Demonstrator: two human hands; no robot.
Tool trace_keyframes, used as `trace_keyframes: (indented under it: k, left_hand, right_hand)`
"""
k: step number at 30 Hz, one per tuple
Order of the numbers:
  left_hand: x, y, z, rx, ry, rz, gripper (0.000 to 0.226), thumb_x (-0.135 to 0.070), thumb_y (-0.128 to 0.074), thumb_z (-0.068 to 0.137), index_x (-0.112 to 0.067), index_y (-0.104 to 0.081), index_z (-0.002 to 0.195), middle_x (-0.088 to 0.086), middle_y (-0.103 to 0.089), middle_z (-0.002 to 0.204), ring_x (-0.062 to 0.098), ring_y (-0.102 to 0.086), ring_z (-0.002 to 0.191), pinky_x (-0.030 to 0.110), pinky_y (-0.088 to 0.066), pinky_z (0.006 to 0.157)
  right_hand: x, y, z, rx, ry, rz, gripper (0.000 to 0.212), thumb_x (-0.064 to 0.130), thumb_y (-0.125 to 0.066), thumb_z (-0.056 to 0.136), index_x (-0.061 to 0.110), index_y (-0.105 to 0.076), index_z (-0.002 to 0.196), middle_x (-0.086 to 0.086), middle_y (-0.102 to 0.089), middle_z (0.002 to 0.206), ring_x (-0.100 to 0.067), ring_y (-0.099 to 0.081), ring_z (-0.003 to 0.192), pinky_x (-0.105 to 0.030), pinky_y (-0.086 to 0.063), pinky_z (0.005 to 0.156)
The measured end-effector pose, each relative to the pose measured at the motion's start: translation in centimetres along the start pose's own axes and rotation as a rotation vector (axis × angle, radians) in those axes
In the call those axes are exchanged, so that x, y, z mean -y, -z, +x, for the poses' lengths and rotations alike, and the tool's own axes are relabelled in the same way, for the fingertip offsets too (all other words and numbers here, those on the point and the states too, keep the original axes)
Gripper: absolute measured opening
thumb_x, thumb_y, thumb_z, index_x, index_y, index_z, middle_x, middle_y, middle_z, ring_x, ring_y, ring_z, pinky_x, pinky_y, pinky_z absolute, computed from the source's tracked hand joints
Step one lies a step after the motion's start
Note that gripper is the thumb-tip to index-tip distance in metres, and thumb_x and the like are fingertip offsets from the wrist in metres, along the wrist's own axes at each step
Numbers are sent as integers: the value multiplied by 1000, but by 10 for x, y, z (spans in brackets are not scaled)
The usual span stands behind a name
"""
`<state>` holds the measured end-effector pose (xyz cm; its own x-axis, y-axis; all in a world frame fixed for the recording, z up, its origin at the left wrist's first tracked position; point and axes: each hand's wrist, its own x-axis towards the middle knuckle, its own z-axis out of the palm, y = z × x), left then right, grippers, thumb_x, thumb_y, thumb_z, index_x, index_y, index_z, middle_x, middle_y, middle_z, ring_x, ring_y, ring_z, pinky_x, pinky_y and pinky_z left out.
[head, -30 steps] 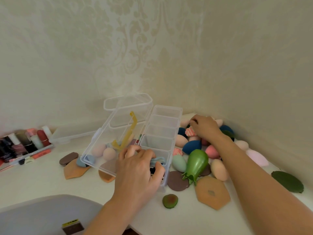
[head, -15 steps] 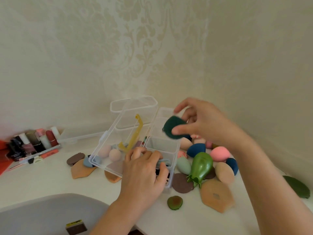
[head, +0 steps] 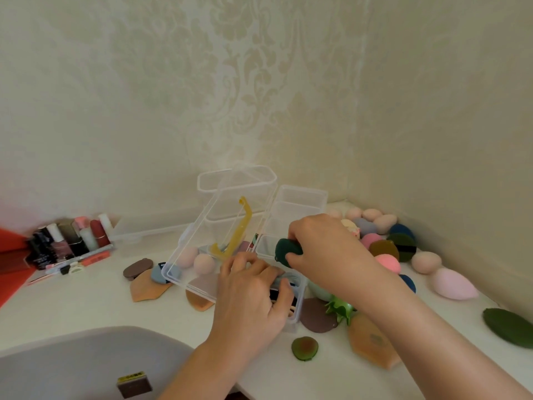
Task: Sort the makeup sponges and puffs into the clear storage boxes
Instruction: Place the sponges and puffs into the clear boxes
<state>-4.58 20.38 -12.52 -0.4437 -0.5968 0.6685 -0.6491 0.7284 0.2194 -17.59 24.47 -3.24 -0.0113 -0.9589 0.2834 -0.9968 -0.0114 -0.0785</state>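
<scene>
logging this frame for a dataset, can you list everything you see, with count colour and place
divided clear box: 1, clear, centre of the counter, sections in a row
open clear box: 1, clear, left of the divided one, yellow handle inside
sponges in open box: at least 2, pale pink and peach, near end
dark green sponge: 1, held over the divided box
loose sponges: many, pink, beige, blue, right corner pile
flat puffs: several, brown, orange, blue, green, lying around the boxes
green leaf-shaped puff: 1, far right
cosmetics bottles: a cluster, mixed colours, left
left hand: resting on the near end of the divided box
right hand: gripping the dark green sponge
</scene>
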Motion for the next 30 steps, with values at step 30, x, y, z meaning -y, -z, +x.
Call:
trace_keyframes:
  k: [30]
  left_hand:
    - [8,-2,-3,-97,-63,-34,37,-22,-43,81,-15,-70,56,-9,-65,59,14,-45,83,37,-42,82]
  right_hand:
    - [9,-38,23,131,77,-221,20,15,-56,90,15,-63,108,-3,-52,129,-30,-28,133,-37,-36,95]
